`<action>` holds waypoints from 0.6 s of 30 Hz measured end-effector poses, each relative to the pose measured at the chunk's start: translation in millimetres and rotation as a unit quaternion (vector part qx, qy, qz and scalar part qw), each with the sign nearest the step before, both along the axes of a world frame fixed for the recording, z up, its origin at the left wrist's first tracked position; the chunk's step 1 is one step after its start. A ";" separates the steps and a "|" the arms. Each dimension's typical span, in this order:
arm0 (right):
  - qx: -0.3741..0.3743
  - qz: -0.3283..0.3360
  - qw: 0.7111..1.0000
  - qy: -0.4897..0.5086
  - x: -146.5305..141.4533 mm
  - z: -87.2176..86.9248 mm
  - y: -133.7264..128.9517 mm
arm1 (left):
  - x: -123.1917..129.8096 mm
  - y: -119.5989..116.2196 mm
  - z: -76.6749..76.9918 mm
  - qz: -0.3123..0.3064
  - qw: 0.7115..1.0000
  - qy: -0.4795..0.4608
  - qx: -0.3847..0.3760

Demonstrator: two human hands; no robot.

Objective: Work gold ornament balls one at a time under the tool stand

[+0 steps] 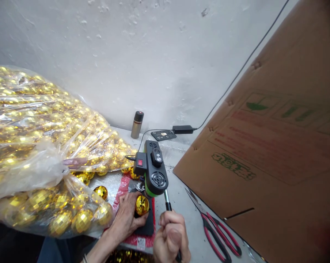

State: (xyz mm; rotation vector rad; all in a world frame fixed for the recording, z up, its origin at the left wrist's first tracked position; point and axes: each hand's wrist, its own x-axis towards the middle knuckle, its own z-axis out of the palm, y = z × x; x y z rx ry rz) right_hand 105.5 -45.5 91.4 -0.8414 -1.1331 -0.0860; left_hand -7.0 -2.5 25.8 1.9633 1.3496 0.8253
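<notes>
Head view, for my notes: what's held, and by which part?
Left hand: gold ball, by left and lower sides. Right hand: lever, by black grip.

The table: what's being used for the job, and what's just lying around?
Probably in use:
gold ball, in the left hand
black machine, its handle in the right hand
bag of gold balls
black adapter, wired to the machine

Seemingly not in use:
scissors
bottle
cardboard box

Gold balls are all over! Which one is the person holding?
The gold ball between the left hand's thumb and fingers. It's the only one in a hand; many others are in the clear plastic bag.
</notes>
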 end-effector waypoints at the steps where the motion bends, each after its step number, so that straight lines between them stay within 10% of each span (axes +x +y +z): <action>1: -0.002 0.003 1.000 -0.001 1.1 -2.0 -0.4 | 0.4 0.2 -1.4 0.002 1.000 -0.001 0.002; 18: 0.048 -0.054 0.997 0.003 -7.5 6.1 12.4 | 5.1 2.0 -2.8 0.016 1.000 0.002 0.001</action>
